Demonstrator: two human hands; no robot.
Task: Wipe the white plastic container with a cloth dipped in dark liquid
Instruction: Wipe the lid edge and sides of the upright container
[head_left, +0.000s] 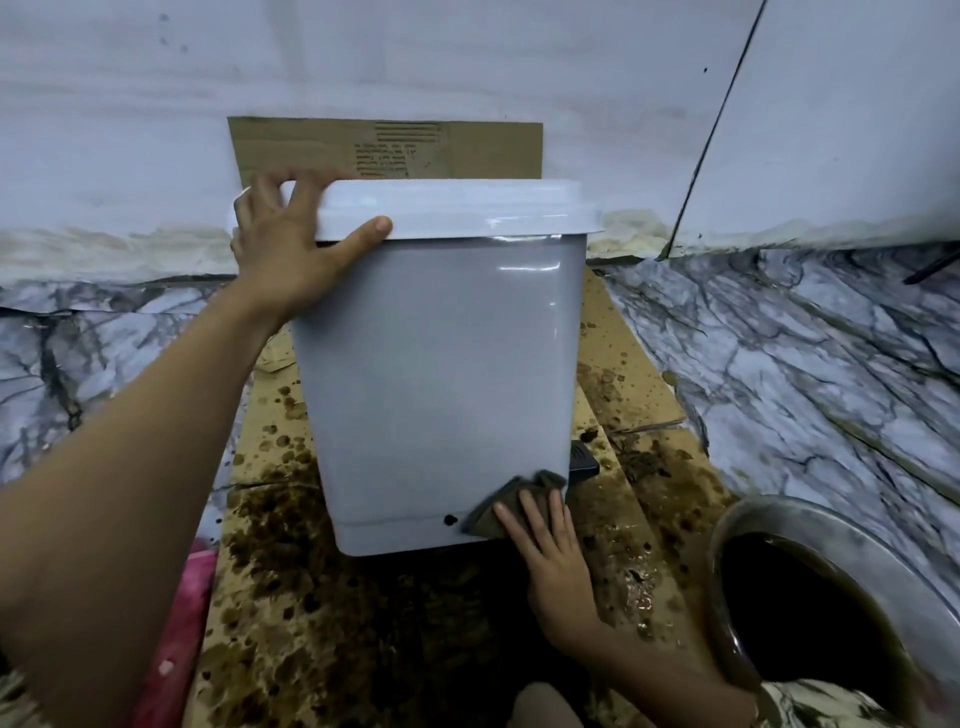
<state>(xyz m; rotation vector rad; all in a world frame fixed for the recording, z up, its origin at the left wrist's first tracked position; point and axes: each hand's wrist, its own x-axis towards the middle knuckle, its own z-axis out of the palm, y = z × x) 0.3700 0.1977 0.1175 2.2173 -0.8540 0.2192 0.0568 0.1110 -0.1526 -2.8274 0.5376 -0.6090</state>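
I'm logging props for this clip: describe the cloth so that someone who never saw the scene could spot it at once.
Find the big white container standing on stained cardboard. At its lower right corner, the right hand presses a small cloth flat against the wall. It is dark grey-brown and crumpled, unlike the black pedal just above it.

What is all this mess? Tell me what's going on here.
A person is wiping a white plastic bin that stands on stained cardboard. The left hand grips the lid's corner to steady it. The right hand presses a dark, wet cloth flat against the bin's lower right corner. A metal bowl of dark liquid sits at the right.
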